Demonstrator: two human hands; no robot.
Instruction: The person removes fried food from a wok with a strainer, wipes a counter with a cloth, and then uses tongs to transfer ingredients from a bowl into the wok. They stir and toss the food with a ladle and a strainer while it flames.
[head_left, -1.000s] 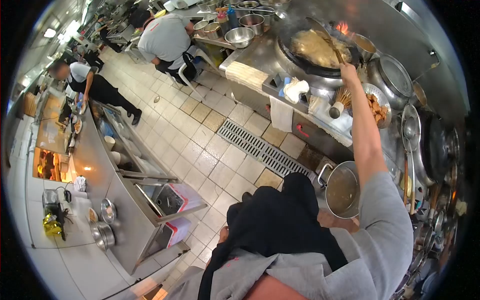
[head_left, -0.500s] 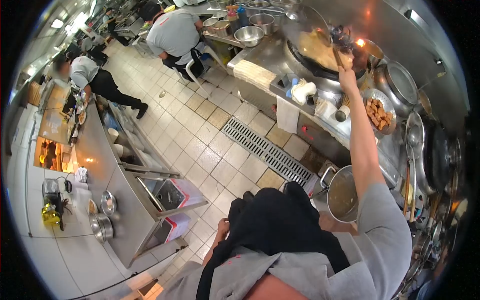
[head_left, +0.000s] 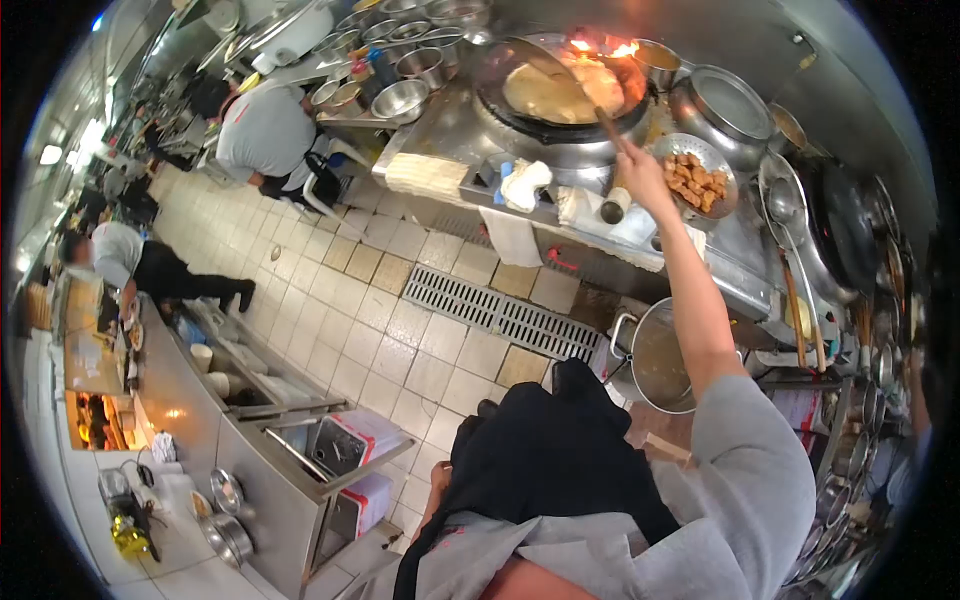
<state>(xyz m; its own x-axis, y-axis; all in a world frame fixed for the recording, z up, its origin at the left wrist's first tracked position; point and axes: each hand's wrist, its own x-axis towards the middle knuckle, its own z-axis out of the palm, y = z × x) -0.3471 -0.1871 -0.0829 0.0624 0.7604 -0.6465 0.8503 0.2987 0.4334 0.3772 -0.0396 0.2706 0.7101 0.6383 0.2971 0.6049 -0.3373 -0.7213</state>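
Observation:
My right hand (head_left: pixel 645 182) is wrapped round the wooden handle of a long cooking utensil (head_left: pixel 606 124), arm stretched forward. The utensil reaches across a large dark wok (head_left: pixel 497 112) on the range; its far end is hard to make out. Pale yellow, bubbling contents (head_left: pixel 545 95) fill much of the wok, with orange flames (head_left: pixel 610 50) at its back edge. Just right of my hand stands a perforated strainer (head_left: pixel 728 165) holding browned chunks (head_left: pixel 695 185). My left hand (head_left: pixel 438 480) hangs low beside my dark apron, its fingers mostly hidden.
A big two-handled pot (head_left: pixel 622 352) of cloudy liquid stands by my right leg. Folded cloths (head_left: pixel 525 185) lie on the range's front ledge. A floor drain grate (head_left: pixel 500 312) crosses the tiles. One co-worker (head_left: pixel 265 135) sits ahead; another (head_left: pixel 125 260) leans over the left steel counter (head_left: pixel 190 400).
My view has turned, shifting the range leftward. The utensil now slants left across the wok, and more flame shows along the wok's back edge. My right hand keeps its grip.

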